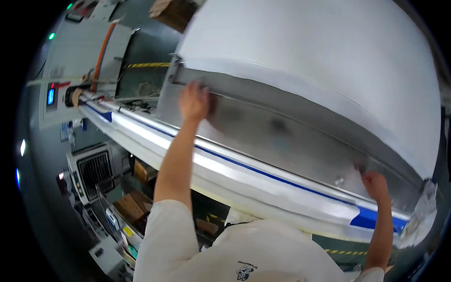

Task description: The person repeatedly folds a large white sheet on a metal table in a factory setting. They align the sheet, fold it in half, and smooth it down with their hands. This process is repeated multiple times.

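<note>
A wide white sheet (305,42) spreads over the far side, its near edge hanging in a curve above a shiny grey metal surface (286,141). My left hand (193,102) reaches to the far left end of this metal, fingers bent together at the grey strip below the sheet's edge. Lower on the right, my right hand (375,184) is closed like a fist over the metal, thumb side toward the strip. Whatever either hand pinches is too small or blurred to name. Dark reflections of the hands show in the metal.
A long white rail (263,181) with a blue stripe runs between my body and the metal. Crumpled clear plastic (420,218) hangs at its right end. To the left stand a white machine cabinet (70,103) and a grilled unit (95,168). Cardboard (133,207) lies lower left.
</note>
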`<state>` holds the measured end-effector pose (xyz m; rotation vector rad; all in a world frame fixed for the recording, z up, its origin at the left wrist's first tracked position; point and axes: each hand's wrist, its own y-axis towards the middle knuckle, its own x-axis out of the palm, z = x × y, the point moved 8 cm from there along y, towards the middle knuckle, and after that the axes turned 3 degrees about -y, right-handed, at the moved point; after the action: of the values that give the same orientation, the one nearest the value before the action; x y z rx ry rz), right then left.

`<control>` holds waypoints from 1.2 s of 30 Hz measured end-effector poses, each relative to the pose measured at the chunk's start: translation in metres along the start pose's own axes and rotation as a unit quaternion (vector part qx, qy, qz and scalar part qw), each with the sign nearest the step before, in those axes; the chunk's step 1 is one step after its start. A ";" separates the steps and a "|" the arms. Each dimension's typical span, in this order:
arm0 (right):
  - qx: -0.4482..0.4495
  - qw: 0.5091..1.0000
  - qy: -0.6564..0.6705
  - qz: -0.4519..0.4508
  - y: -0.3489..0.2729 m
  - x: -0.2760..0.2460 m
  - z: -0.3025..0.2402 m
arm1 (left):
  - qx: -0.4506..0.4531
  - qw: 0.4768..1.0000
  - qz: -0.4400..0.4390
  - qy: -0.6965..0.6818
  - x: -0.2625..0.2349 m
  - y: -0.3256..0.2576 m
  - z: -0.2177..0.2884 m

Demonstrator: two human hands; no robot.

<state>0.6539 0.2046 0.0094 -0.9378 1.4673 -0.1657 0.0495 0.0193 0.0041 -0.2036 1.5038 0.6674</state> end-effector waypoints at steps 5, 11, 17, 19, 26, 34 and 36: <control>-0.173 0.983 0.053 -0.035 0.097 -0.051 -0.224 | -0.008 0.998 0.049 -0.041 0.005 -0.007 0.011; -0.329 0.931 0.134 0.090 0.194 -0.105 -0.443 | -0.028 0.992 0.058 -0.112 0.007 -0.002 0.008; -0.395 0.886 0.189 0.153 0.273 -0.130 -0.544 | -0.050 0.990 0.037 -0.129 0.012 0.004 0.008; -0.382 0.892 0.182 0.159 0.288 -0.132 -0.555 | -0.057 0.989 0.025 -0.132 0.013 0.005 0.008; -0.352 0.910 0.134 0.173 0.297 -0.129 -0.564 | -0.061 0.989 0.014 -0.135 0.014 0.003 0.002; -0.314 0.919 0.124 0.204 0.294 -0.131 -0.554 | -0.061 0.979 0.070 -0.179 0.002 0.026 -0.011; -0.311 0.918 0.115 0.219 0.295 -0.132 -0.553 | -0.013 0.984 0.119 -0.131 -0.010 0.057 -0.015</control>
<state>0.0145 0.2384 0.0195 -1.0812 1.9638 0.5730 0.0075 0.0546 0.0278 0.0462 1.2769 0.8699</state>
